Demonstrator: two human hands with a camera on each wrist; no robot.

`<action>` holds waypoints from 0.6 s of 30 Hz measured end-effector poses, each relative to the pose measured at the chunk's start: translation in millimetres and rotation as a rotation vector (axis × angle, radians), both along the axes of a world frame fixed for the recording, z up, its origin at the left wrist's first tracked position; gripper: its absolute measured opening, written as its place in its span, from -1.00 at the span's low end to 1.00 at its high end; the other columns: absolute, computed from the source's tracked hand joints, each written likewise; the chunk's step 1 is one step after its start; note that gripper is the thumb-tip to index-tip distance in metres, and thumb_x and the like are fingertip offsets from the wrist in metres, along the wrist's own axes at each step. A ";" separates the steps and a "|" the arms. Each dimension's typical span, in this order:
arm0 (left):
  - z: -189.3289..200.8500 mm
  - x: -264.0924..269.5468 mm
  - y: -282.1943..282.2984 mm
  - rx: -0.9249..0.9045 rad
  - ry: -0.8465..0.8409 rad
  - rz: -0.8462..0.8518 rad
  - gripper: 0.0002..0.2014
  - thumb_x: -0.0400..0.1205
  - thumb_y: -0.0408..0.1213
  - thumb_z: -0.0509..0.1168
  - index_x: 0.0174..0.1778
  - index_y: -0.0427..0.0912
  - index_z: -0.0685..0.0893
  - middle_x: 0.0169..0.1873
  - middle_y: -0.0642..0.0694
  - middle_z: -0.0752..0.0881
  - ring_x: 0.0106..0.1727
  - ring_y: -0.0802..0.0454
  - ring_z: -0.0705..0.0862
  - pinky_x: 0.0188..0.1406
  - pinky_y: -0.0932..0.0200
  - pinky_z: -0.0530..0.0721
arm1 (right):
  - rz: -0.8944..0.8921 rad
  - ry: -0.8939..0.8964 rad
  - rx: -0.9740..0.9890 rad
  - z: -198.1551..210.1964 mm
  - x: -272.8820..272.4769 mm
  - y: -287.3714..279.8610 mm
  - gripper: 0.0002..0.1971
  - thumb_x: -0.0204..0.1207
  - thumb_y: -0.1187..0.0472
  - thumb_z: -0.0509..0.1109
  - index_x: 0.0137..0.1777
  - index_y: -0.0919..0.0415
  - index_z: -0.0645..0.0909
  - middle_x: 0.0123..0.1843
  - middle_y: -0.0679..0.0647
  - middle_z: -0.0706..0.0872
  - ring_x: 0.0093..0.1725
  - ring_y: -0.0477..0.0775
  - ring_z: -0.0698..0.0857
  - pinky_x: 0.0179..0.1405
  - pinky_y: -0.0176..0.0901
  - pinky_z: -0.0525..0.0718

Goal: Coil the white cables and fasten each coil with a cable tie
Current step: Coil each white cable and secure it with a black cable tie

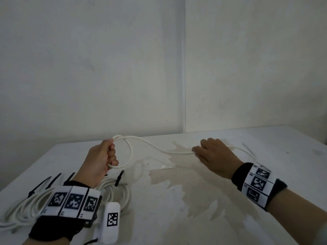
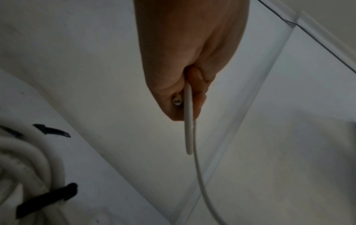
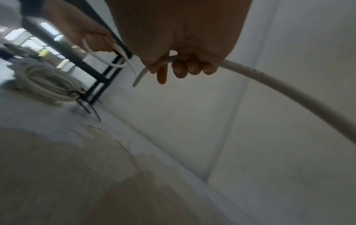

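Observation:
A loose white cable (image 1: 155, 147) runs across the white table (image 1: 194, 218). My left hand (image 1: 104, 156) grips one loop of it in a fist above the table's left middle; the cable end (image 2: 177, 101) pokes out of the fist in the left wrist view. My right hand (image 1: 212, 152) curls its fingers round the same cable (image 3: 269, 79) further right, and the cable trails on behind it toward the table's right. Finished white coils (image 1: 26, 207) bound with black cable ties (image 1: 118, 178) lie at the near left, under my left wrist.
Loose black cable ties (image 1: 46, 183) lie beside the coils at the left. A thin pale tie or wire (image 1: 247, 147) lies at the far right. A tan stain (image 1: 194, 191) of peeled surface covers the table's middle. White walls meet in a corner behind the table.

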State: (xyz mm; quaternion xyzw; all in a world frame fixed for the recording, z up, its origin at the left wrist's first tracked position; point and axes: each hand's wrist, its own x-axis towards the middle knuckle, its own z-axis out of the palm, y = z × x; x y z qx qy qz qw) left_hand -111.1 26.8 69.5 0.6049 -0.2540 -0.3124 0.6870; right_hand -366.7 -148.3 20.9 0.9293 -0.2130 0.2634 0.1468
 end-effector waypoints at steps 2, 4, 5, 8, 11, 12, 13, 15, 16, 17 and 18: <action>-0.5 -4.8 -3.8 0.026 -0.047 0.001 -0.66 0.71 -0.28 0.09 -0.43 -0.17 0.36 -0.76 0.09 0.27 -0.76 0.19 0.20 -0.74 0.41 0.30 | 0.050 0.060 -0.071 0.3 11.9 7.6 -0.74 0.49 0.12 0.12 -0.20 0.11 0.65 -0.42 0.02 0.53 -0.49 0.04 0.47 -0.48 -0.23 0.27; -1.1 -9.7 -8.0 0.048 -0.077 -0.011 -0.66 0.71 -0.28 0.10 -0.43 -0.16 0.37 -0.74 0.08 0.28 -0.75 0.19 0.20 -0.73 0.42 0.31 | 0.136 0.070 -0.110 2.7 26.4 21.3 -0.71 0.50 0.10 0.13 -0.22 0.09 0.68 -0.39 0.01 0.58 -0.46 0.05 0.52 -0.46 -0.19 0.35; -1.1 -12.4 -10.0 0.058 -0.092 -0.014 -0.65 0.71 -0.28 0.10 -0.44 -0.16 0.38 -0.74 0.08 0.28 -0.74 0.19 0.21 -0.72 0.41 0.32 | 0.190 0.054 -0.113 4.7 33.9 28.8 -0.72 0.50 0.10 0.14 -0.22 0.09 0.69 -0.37 0.02 0.60 -0.43 0.05 0.54 -0.40 -0.18 0.34; -3.3 -23.1 -16.6 0.100 -0.147 -0.034 -0.64 0.70 -0.28 0.10 -0.46 -0.18 0.38 -0.74 0.07 0.29 -0.73 0.17 0.22 -0.67 0.33 0.34 | 0.354 0.002 -0.099 11.4 54.5 52.4 -0.76 0.53 0.10 0.17 -0.20 0.14 0.65 -0.33 0.04 0.61 -0.38 0.08 0.54 -0.33 -0.16 0.23; -4.7 -37.3 -20.1 0.149 -0.223 -0.063 -0.64 0.69 -0.29 0.09 -0.47 -0.19 0.37 -0.75 0.09 0.31 -0.72 0.14 0.25 -0.57 0.25 0.37 | 0.432 -0.068 -0.091 16.3 68.9 68.0 -0.74 0.54 0.12 0.17 -0.21 0.18 0.64 -0.35 0.06 0.60 -0.40 0.09 0.51 -0.36 -0.16 0.22; -5.9 -41.2 -20.5 0.155 -0.246 -0.076 -0.64 0.69 -0.29 0.09 -0.47 -0.19 0.37 -0.74 0.09 0.32 -0.68 0.11 0.28 -0.56 0.26 0.38 | 0.445 -0.093 -0.080 17.8 72.2 70.4 -0.74 0.54 0.13 0.17 -0.22 0.19 0.65 -0.36 0.06 0.60 -0.42 0.10 0.51 -0.37 -0.16 0.23; -6.2 -45.2 -20.3 0.156 -0.269 -0.094 -0.64 0.69 -0.29 0.08 -0.47 -0.19 0.36 -0.72 0.08 0.33 -0.64 0.09 0.30 -0.56 0.28 0.39 | 0.456 -0.121 -0.060 19.1 74.7 72.1 -0.74 0.54 0.13 0.18 -0.22 0.21 0.65 -0.37 0.07 0.60 -0.43 0.10 0.52 -0.37 -0.16 0.24; -8.8 -52.2 -19.1 0.174 -0.348 -0.140 -0.64 0.70 -0.32 0.06 -0.46 -0.20 0.37 -0.65 0.03 0.40 -0.65 0.13 0.39 -0.60 0.35 0.42 | 0.475 -0.162 0.035 22.3 77.8 75.9 -0.73 0.52 0.14 0.18 -0.19 0.24 0.66 -0.36 0.11 0.62 -0.42 0.11 0.51 -0.36 -0.12 0.27; -10.6 -55.4 -18.9 0.186 -0.385 -0.167 -0.65 0.70 -0.34 0.06 -0.44 -0.22 0.40 -0.60 -0.02 0.45 -0.65 0.19 0.44 -0.61 0.39 0.44 | 0.484 -0.168 0.110 25.0 77.9 77.4 -0.72 0.53 0.13 0.17 -0.15 0.25 0.67 -0.33 0.13 0.64 -0.38 0.09 0.49 -0.33 -0.09 0.29; -11.5 -58.9 -18.7 0.184 -0.390 -0.197 -0.68 0.70 -0.36 0.06 -0.41 -0.24 0.46 -0.54 -0.07 0.51 -0.62 0.22 0.50 -0.55 0.39 0.50 | 0.484 -0.164 0.184 28.0 77.9 78.6 -0.69 0.54 0.11 0.15 -0.11 0.27 0.67 -0.29 0.16 0.67 -0.33 0.08 0.49 -0.28 -0.08 0.31; -11.8 -61.8 -18.5 0.185 -0.392 -0.223 -0.71 0.68 -0.40 0.09 -0.38 -0.27 0.50 -0.50 -0.12 0.56 -0.57 0.18 0.57 -0.45 0.31 0.56 | 0.478 -0.162 0.250 32.1 77.1 79.1 -0.67 0.56 0.10 0.13 -0.06 0.29 0.67 -0.24 0.16 0.68 -0.28 0.09 0.50 -0.24 -0.10 0.33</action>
